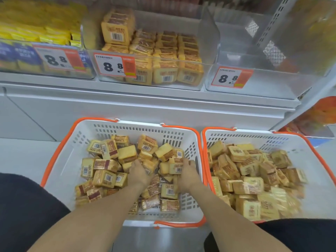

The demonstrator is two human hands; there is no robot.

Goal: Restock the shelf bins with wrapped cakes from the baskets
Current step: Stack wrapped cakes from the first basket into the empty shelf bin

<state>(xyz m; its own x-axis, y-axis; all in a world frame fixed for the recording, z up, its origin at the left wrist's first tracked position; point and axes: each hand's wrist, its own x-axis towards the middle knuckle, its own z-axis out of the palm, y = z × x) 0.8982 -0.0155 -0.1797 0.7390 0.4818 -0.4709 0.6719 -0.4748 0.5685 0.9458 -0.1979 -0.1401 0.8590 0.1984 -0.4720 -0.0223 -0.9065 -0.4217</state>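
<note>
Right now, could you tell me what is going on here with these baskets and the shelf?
A person is restocking. Both hands are down in the left basket of wrapped cakes: the left hand and the right hand are each closing on cakes in the pile. The right basket beside it is also full. Above, the middle bin is partly stocked with the same cakes, and the right bin looks empty.
</note>
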